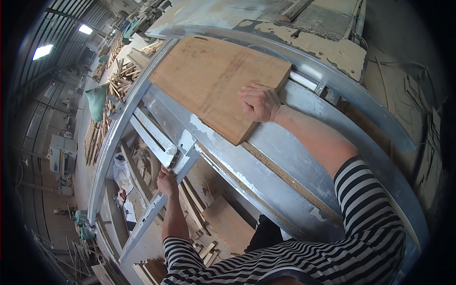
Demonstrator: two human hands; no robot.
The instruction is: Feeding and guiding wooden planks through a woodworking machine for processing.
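Note:
A wide, thick wooden board [209,71] lies flat across a metal machine table. My right hand [259,102], fingers curled, presses on the board's top close to its right end. That forearm crosses over the metal surface [304,156]. Lower and to the left, my left hand [166,183] is closed around the side of a pale metal frame bar [183,166]. Its fingertips are partly hidden. Beside that hand, a white slotted metal arm [154,135] runs up toward the curved outer rail [111,137].
Offcuts and wood strips [126,78] are heaped on the floor at the left, near a green sack [97,102]. Beneath the frame lie a brown panel [228,223] and loose wood pieces. A worn, dusty tabletop [304,47] stands beyond the board.

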